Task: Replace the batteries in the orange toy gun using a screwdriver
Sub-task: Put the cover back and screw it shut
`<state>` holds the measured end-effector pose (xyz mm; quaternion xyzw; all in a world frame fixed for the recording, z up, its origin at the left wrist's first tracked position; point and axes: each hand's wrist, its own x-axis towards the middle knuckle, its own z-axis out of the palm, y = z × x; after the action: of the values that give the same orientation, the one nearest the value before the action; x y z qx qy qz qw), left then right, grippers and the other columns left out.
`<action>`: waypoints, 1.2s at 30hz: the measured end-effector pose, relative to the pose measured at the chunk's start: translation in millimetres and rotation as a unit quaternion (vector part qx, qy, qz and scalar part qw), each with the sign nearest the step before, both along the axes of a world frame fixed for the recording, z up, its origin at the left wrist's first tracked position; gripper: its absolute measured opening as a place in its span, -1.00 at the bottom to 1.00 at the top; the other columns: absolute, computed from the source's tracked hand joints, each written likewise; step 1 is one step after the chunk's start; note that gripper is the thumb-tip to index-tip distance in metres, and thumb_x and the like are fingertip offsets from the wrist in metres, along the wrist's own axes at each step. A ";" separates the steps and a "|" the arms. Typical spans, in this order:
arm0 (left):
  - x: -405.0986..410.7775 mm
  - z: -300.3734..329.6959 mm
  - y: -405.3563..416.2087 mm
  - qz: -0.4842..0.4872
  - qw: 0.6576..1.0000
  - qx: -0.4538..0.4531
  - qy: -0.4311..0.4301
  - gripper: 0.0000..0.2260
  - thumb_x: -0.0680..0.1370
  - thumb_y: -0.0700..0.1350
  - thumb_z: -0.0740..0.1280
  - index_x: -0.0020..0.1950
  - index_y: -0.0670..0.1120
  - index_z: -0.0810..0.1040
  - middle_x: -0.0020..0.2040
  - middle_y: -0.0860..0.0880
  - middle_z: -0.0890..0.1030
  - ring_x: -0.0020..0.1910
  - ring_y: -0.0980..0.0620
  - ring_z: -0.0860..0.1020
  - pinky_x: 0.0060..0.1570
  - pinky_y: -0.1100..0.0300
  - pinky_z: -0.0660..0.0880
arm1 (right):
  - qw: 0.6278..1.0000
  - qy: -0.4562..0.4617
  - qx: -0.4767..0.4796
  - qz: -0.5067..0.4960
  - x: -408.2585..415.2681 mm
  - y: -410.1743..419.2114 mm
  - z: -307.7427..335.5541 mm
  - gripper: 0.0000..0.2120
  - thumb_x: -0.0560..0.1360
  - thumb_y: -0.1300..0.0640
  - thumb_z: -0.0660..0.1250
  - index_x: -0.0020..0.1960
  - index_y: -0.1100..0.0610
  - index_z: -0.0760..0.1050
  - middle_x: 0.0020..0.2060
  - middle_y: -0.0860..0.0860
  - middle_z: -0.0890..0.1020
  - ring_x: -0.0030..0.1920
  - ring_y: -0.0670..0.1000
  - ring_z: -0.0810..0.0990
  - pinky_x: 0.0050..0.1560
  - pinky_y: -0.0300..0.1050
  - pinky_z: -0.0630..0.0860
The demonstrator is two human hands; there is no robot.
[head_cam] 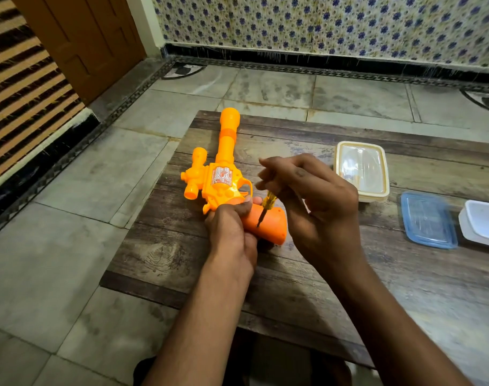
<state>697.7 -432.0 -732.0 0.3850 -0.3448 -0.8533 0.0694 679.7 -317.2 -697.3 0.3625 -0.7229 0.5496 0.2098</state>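
Note:
The orange toy gun [222, 174] lies on its side on the wooden table [404, 288], barrel pointing away from me. My left hand [232, 232] grips it where the body meets the handle. A small yellow-handled screwdriver [267, 206] stands nearly upright with its dark tip on the orange handle [271, 224]. My right hand [312, 201] pinches the top of the screwdriver with thumb and fingertips, its other fingers spread. The batteries are hidden from view.
A cream lidded plastic container [363, 171] stands to the right of my hands. Farther right lie a blue transparent lid [427, 220] and a white open container [482, 222]. The table sits low over a tiled floor [70, 232], with a patterned wall behind.

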 end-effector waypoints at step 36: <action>-2.6 2.1 0.1 0.022 1.000 0.000 -0.013 -0.54 0.48 -0.32 0.30 0.37 -0.06 0.54 0.22 -0.27 0.67 0.17 -0.40 0.64 0.11 -0.43 0.51 | 0.997 0.018 0.030 -0.062 -1.2 0.4 1.0 -0.74 0.50 0.19 0.54 0.16 0.26 0.69 -0.18 0.13 0.59 -0.18 0.04 0.62 -0.15 -0.07 0.54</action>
<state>695.1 -431.9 -729.9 0.4033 -0.3371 -0.8466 0.0839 678.5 -316.8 -696.3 0.3332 -0.7563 0.5066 0.2455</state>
